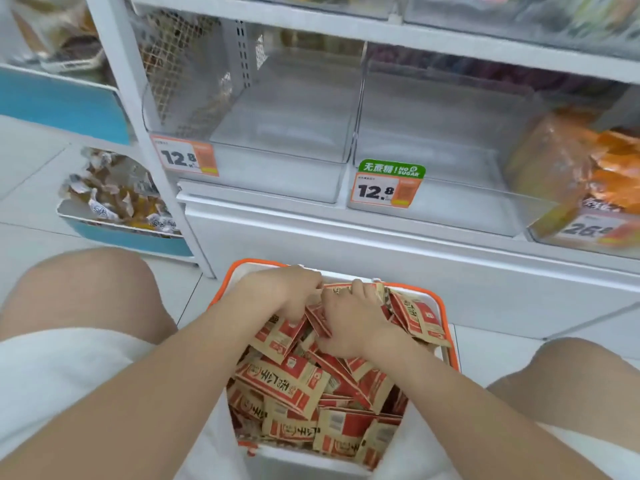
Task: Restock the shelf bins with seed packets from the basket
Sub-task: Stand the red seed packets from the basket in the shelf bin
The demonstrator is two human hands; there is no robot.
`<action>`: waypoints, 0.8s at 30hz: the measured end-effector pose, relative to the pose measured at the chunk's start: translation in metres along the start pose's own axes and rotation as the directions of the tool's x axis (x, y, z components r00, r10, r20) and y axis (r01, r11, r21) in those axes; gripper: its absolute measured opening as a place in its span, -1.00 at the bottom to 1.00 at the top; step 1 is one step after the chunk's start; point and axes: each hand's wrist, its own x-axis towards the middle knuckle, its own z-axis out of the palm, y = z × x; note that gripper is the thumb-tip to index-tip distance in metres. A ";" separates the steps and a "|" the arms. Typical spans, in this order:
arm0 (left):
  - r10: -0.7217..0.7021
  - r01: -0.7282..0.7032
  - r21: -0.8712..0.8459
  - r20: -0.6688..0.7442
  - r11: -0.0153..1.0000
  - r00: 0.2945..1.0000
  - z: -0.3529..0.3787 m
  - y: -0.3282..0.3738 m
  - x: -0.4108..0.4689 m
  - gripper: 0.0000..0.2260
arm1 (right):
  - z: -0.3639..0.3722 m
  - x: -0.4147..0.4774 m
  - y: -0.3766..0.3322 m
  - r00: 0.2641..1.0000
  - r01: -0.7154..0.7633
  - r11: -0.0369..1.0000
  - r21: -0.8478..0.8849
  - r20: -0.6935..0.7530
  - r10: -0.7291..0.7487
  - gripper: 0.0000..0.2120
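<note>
A white basket with an orange rim (446,308) stands on the floor between my knees, heaped with red and tan seed packets (298,386). My left hand (282,294) and my right hand (349,320) are both buried in the far end of the pile, fingers curled round a bunch of packets held between them. Above, on the lowest shelf, two clear plastic bins hold nothing: the left bin (273,181) and the middle bin (446,206), each with a 12.8 price tag.
A third bin at the right (568,174) is full of orange bags. A blue tray of wrapped sweets (117,202) sits low at the left beside the white shelf post (162,168). My knees flank the basket on the tiled floor.
</note>
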 end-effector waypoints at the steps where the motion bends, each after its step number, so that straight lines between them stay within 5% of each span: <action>1: -0.007 0.006 -0.028 -0.031 1.000 1.000 0.001 -0.001 -0.007 -0.53 | 0.002 -0.001 -0.001 1.000 -0.008 0.999 0.051 -0.008 0.009 -0.46; 6: -0.083 0.067 -0.133 -0.113 0.989 0.990 -0.005 0.000 -0.041 -0.37 | -0.008 -0.010 -0.008 0.977 -0.131 0.892 0.432 -0.098 0.191 -0.37; 11: -0.083 -0.081 -0.421 -0.357 0.903 0.930 -0.022 0.004 -0.067 -0.19 | -0.061 -0.022 -0.015 0.906 -0.076 0.532 0.843 -0.164 0.390 -0.48; 13: -0.128 -0.176 -0.614 -0.419 0.770 0.899 -0.028 0.008 -0.075 -0.29 | -0.077 -0.027 -0.017 0.866 -0.035 0.430 0.902 -0.187 0.463 -0.50; 17: -0.222 -0.305 -0.846 -0.430 0.437 0.875 -0.042 0.014 -0.093 -0.79 | -0.098 -0.027 -0.017 0.826 0.012 0.250 0.968 -0.151 0.544 -0.40; 24: -0.283 -0.419 -0.804 -0.557 0.422 0.781 -0.048 -0.013 -0.099 -0.74 | -0.134 -0.009 -0.026 0.926 -0.002 -0.306 0.952 0.117 0.359 -0.49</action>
